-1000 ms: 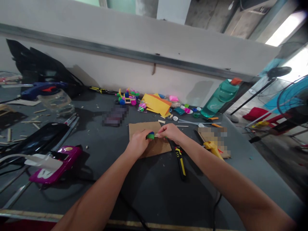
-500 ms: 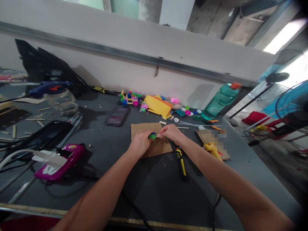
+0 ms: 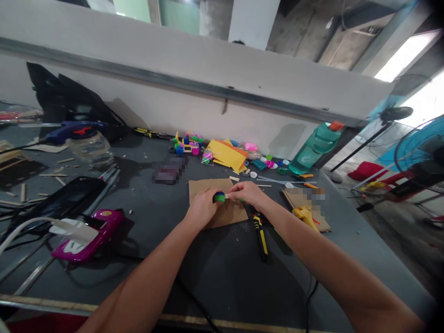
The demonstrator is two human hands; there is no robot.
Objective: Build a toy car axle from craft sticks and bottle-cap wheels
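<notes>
My left hand (image 3: 202, 206) is closed around a small round green-and-blue piece (image 3: 219, 197) that looks like bottle caps. Facing it, my right hand (image 3: 247, 192) pinches a thin pale piece (image 3: 227, 196) which meets the green side. A bit of green shows under the right fingers; what it belongs to is hidden. Both hands are just above a brown cardboard sheet (image 3: 203, 185). Close by the right wrist lies a black-and-yellow utility knife (image 3: 260, 237).
A yellow glue gun (image 3: 305, 216) rests on cardboard at the right, near a green bottle (image 3: 314, 150). Yellow paper (image 3: 227, 156) and a colourful small toy (image 3: 187, 144) stand along the wall. At left are a magenta power strip (image 3: 100, 236) and a blue glue gun (image 3: 71, 132).
The view has shifted slightly. My hands stay together over the cardboard with nearly the same grip; the green-and-blue piece has barely moved.
</notes>
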